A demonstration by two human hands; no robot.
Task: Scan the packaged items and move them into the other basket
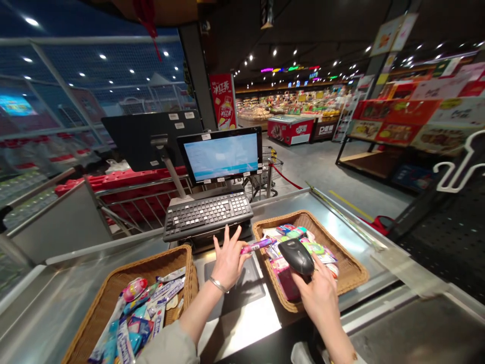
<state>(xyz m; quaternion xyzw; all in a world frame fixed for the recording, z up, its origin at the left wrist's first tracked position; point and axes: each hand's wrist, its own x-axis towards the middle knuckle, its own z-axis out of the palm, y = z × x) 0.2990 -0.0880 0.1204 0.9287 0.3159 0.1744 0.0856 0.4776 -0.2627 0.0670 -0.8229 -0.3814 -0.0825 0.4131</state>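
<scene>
Between the thumb and fingers of my left hand is a slim pink and purple candy packet, its far end reaching over the rim of the right basket. My right hand grips a black barcode scanner, its head pointing left toward the packet. Beneath the scanner stands the right wicker basket, holding colourful small packets. To the left of my left arm, the other wicker basket contains several tube-shaped wrapped sweets and a pink egg-shaped item.
A keyboard sits behind my left hand, below a lit monitor. The back of a second screen is at the left. Both baskets rest on a metal counter. White hooks hang at the right.
</scene>
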